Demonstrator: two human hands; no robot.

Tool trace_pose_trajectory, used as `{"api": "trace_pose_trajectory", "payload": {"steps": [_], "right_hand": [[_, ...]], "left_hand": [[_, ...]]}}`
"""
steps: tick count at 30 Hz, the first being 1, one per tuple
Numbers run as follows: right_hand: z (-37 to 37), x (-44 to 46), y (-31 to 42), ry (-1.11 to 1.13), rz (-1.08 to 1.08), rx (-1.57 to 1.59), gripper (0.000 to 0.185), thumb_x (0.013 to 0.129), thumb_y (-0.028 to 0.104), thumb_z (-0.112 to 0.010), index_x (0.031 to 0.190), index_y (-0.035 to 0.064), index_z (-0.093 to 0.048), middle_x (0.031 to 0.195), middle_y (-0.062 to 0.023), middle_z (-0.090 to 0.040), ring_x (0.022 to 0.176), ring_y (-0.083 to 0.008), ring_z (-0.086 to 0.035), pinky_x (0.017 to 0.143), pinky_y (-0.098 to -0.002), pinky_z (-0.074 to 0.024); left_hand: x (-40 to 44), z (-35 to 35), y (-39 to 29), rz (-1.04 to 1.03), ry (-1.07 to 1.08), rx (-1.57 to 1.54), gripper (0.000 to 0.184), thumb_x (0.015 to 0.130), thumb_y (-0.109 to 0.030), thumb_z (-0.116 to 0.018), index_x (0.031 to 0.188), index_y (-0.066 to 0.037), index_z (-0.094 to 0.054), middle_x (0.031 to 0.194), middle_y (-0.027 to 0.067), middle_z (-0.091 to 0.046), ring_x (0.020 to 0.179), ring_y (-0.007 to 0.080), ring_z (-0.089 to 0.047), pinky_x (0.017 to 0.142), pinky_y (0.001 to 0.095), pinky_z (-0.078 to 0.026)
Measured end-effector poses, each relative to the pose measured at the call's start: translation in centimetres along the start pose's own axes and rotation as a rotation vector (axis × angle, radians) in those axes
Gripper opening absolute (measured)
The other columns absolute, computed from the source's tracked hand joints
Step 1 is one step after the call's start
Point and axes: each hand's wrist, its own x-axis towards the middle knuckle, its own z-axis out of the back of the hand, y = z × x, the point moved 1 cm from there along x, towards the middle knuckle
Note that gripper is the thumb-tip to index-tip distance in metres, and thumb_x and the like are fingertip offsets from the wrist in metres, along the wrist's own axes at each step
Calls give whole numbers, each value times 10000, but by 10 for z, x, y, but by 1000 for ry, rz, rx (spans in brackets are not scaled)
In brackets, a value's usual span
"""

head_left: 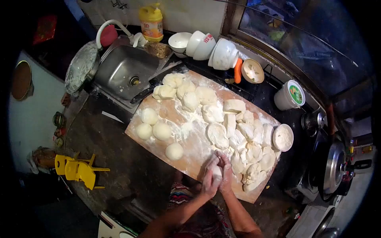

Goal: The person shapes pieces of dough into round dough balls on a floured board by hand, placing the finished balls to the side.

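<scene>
Both my hands are cupped together over the near edge of a floury wooden board. Between my left hand and my right hand is a piece of white dough, partly hidden by the fingers. Several smooth round dough balls, one of them nearest my hands, rest on the board's left part. Flattened and cut dough pieces crowd its right side, and more lumps lie at the back. A small bowl of flour stands at the right edge.
Behind the board are stacked white bowls, an orange-handled tool and a white tub. A sink with a floury metal basin is at the back left. A lidded pot stands right; yellow chairs are left.
</scene>
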Motion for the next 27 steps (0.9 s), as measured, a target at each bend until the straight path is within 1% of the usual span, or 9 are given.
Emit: {"api": "trace_pose_trajectory", "payload": {"steps": [3, 6, 9, 13, 14, 15, 22, 25, 27], "right_hand": [[10, 20, -25, 21, 183, 256, 621, 980, 480, -367, 1361, -9, -389, 1397, -201, -417, 1326, -335, -374, 1113, -432, -286], [-18, 17, 24, -42, 17, 642, 630, 958, 496, -417, 1343, -2, -406, 1371, -206, -443, 1294, -355, -411, 1108, -450, -294], [-35, 28, 44, -176, -67, 589, 616, 940, 498, -453, 1300, -3, -444, 1305, -211, -497, 1268, -349, -442, 1089, -438, -320], [-50, 55, 43, -107, -99, 207, 422, 917, 332, -567, 1172, -1, -520, 1041, -168, -633, 1009, -309, -626, 938, -405, -461], [-59, 62, 43, -158, -117, 215, 333, 908, 249, -594, 1117, -5, -545, 961, -140, -650, 865, -267, -658, 862, -381, -502], [-66, 69, 40, -136, -98, 154, 308, 914, 234, -587, 1104, -6, -553, 954, -135, -649, 859, -254, -655, 847, -370, -505], [-124, 147, 42, -2, 58, -248, 210, 933, 150, -559, 1061, -12, -598, 945, -111, -652, 859, -161, -608, 761, -281, -475], [-163, 200, 46, 127, 335, -753, 244, 874, 120, -606, 1096, 21, -608, 999, -120, -663, 877, -206, -620, 796, -311, -475], [-184, 235, 46, 388, 530, -973, 312, 833, 128, -621, 1134, 47, -604, 1081, -116, -648, 929, -241, -614, 831, -351, -468]], "left_hand": [[-10, 5, -12, 68, 26, -137, 600, 801, -266, -697, 1266, 30, -459, 1249, 192, -486, 1170, 310, -477, 1026, 402, -359], [8, 22, -19, 162, 101, -192, 624, 746, -173, -769, 1253, 12, -455, 1238, 172, -497, 1178, 283, -480, 1023, 395, -368], [53, 55, -28, 78, 222, 27, 582, 727, -152, -781, 1208, -21, -481, 1172, 152, -535, 1110, 258, -521, 974, 386, -409], [123, 101, -23, 217, 189, 98, 528, 719, -129, -762, 1167, -37, -499, 1080, 146, -549, 1024, 271, -556, 898, 394, -454], [141, 111, -10, 145, 132, 165, 525, 719, -123, -760, 1165, -33, -499, 1079, 160, -542, 1014, 297, -559, 881, 406, -460], [158, 121, 3, 73, 74, 231, 522, 719, -118, -758, 1163, -29, -499, 1077, 174, -534, 1003, 324, -562, 864, 418, -467], [220, 166, 25, -178, 410, 858, 492, 747, -157, -680, 1186, -4, -517, 1150, 233, -526, 1094, 404, -487, 950, 474, -408], [219, 171, 30, -200, 402, 888, 497, 748, -164, -662, 1183, 23, -511, 1156, 227, -532, 1096, 391, -496, 968, 471, -391], [217, 178, 34, -261, 290, 906, 499, 747, -195, -659, 1164, 37, -512, 1154, 215, -545, 1087, 379, -507, 965, 470, -387]]}}
